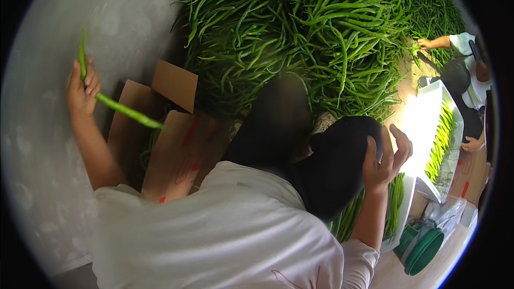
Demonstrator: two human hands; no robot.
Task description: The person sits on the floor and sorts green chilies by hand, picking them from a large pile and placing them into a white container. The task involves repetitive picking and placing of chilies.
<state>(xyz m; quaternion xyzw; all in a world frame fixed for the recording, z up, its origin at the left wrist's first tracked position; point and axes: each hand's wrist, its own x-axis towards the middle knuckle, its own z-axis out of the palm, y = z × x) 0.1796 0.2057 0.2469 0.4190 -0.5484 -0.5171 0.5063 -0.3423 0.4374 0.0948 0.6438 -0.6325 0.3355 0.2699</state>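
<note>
My left hand [83, 88] is raised at the left, closed around a long green chili pepper [124, 110] whose lower end reaches over an open cardboard box [170, 156]. Some green peppers are partly visible inside that box. At the right, beside my bent knee, my right hand [386, 160] is lifted with its fingers apart and nothing in it. Below it, long green peppers [395, 198] lie in a white container [407, 204], partly hidden by my forearm. A large heap of long green peppers [297, 36] spreads in front of my legs.
A grey wall [40, 128] runs along the left. To the right stand a brightly lit white container [457, 128] of peppers, a green bucket [423, 251], a clear plastic bag [445, 216] and another cardboard box [468, 176]. Another person [476, 84] reaches to the heap's edge at the upper right.
</note>
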